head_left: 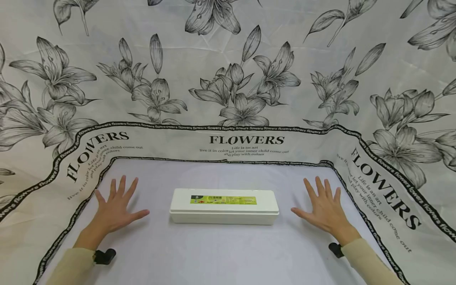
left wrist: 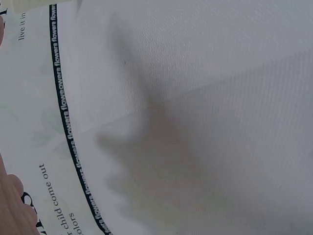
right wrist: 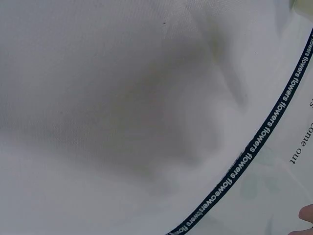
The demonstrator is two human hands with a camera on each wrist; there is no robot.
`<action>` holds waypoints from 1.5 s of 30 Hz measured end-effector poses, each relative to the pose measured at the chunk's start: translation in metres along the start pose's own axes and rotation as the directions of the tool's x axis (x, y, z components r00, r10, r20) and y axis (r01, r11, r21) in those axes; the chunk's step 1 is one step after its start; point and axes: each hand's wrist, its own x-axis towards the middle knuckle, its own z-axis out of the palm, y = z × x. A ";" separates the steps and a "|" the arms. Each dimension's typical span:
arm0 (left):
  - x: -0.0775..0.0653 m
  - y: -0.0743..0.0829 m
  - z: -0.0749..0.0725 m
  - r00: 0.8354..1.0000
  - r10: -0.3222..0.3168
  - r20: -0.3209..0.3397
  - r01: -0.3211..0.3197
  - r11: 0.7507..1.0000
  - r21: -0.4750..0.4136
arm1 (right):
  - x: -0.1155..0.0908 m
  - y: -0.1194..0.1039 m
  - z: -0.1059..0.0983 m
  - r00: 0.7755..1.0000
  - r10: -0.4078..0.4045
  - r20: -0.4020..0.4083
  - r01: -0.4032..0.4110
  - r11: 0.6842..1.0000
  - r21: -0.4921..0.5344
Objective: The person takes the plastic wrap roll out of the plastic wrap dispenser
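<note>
A long white lidded box (head_left: 224, 217) with a green and yellow label (head_left: 223, 200) lies on the white surface, between the two hands. To its left, my left hand (head_left: 115, 209) is spread with straight fingers, holding nothing and apart from the box. My right hand (head_left: 322, 206) is likewise spread on the box's right side, touching nothing that I can make out. Both hands cast soft shadows on the cloth. In the left wrist view, part of the left hand (left wrist: 14, 205) shows at the left edge. Fingertips (right wrist: 306, 213) of the right hand appear at the lower right corner of the right wrist view.
A white cloth (head_left: 221, 253) covers the surface, bordered by a printed band (head_left: 246, 144) reading FLOWERS. Behind it rises a pale curtain (head_left: 171, 23) with black line-drawn lilies. Each wrist wears a dark device, such as the left one (head_left: 105, 256), below a beige sleeve (head_left: 73, 267).
</note>
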 end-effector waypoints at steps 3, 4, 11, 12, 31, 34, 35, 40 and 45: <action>0.001 0.003 0.003 1.000 0.014 0.007 -0.013 1.000 -0.027 | 0.001 -0.003 0.000 1.000 -0.005 0.005 0.005 1.000 0.007; 0.001 0.005 0.004 1.000 0.019 0.006 -0.019 0.999 -0.034 | 0.001 -0.004 -0.001 1.000 -0.006 0.007 0.006 1.000 0.011; 0.003 0.020 0.010 0.998 0.065 0.000 -0.065 0.994 -0.088 | 0.002 -0.011 0.001 1.000 -0.011 0.012 0.011 1.000 0.015; 0.003 0.022 0.012 0.998 0.069 -0.001 -0.069 0.993 -0.093 | 0.002 -0.012 0.001 1.000 -0.012 0.011 0.012 1.000 0.018; 0.009 0.055 0.032 0.995 0.097 0.018 -0.082 0.918 -0.387 | 0.008 -0.038 -0.004 0.999 -0.051 0.017 0.050 0.997 0.054; 0.009 0.058 0.037 0.996 0.083 0.021 -0.067 0.909 -0.410 | 0.009 -0.040 -0.005 0.998 -0.052 0.020 0.051 0.997 0.053; 0.009 0.058 0.039 0.997 0.078 0.020 -0.062 0.904 -0.423 | 0.008 -0.040 -0.006 0.998 -0.051 0.021 0.050 0.997 0.055; 0.009 0.062 0.047 0.997 0.072 0.019 -0.054 0.877 -0.478 | 0.009 -0.041 -0.009 0.998 -0.060 0.007 0.060 0.997 0.058; 0.011 0.070 0.052 0.997 0.082 -0.006 -0.073 0.840 -0.538 | 0.011 -0.045 -0.013 0.997 -0.074 0.003 0.074 0.993 0.093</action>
